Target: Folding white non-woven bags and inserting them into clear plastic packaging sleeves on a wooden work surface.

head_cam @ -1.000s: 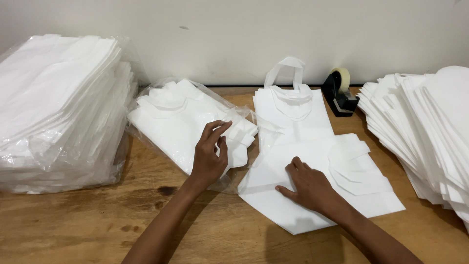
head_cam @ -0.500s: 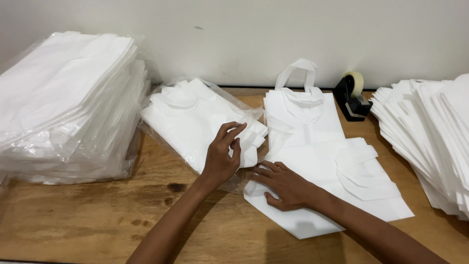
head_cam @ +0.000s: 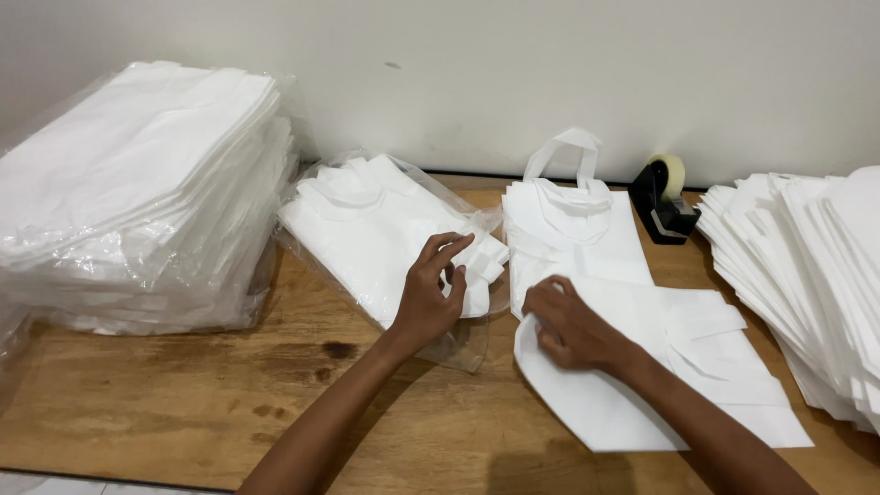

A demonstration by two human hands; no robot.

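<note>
Left grip: my left hand (head_cam: pixel 429 298) rests open on the plastic-wrapped bag pack (head_cam: pixel 385 234), steadying it.
Right grip: my right hand (head_cam: pixel 570 323) pinches the loose white bag (head_cam: pixel 642 367); I keep the edge flat on the counter (head_cam: pixel 183 403).

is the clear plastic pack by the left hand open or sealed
Open. The clear plastic pack gapes at its near end, where white bags stick out past the film under the left hand.

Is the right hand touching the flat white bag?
Touching. The head view shows the right hand pressed on the flat white bag's left edge, fingers curled onto it.
</note>
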